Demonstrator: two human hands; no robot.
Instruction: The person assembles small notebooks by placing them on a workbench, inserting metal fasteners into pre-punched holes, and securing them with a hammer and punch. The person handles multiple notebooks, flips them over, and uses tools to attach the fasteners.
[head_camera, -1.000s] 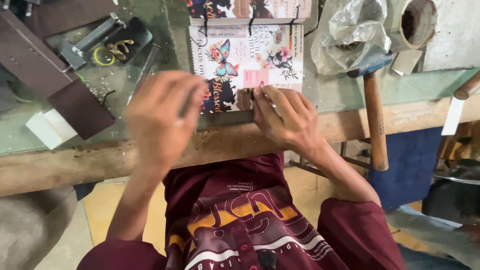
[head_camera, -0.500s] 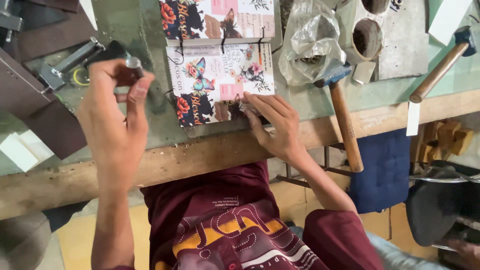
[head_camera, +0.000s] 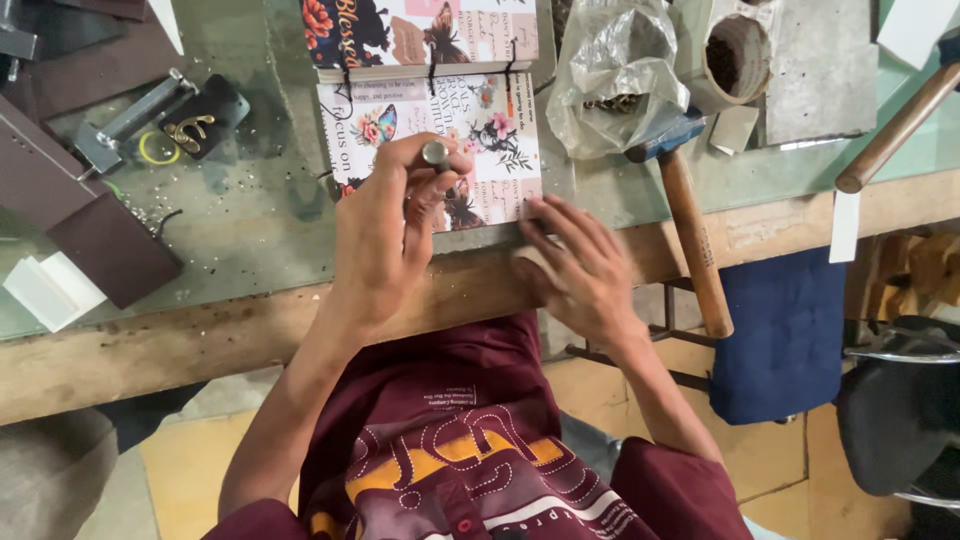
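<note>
Gripping a small metal punch (head_camera: 435, 153) upright between thumb and curled fingers, the left hand (head_camera: 385, 235) is hovering over the lower floral notebook cover (head_camera: 430, 150) at the bench's near edge, seen from the head camera. The right hand (head_camera: 580, 270) is lying at about four o'clock from the left, its fingers spread open and flat, the fingertips (head_camera: 535, 210) pressing on the cover's lower right corner where it meets the wooden bench rail (head_camera: 200, 335). A second floral cover (head_camera: 420, 30) is sitting just above, at twelve o'clock, joined to the first by dark cords. At two o'clock from the hands, a crumpled plastic bag (head_camera: 615, 75) is resting on the glass top, a wooden-handled hammer (head_camera: 690, 230) leaning just beside it. Well apart at ten o'clock, a metal clamp tool (head_camera: 130, 120) is lying near brown leather pieces (head_camera: 110, 250).
</note>
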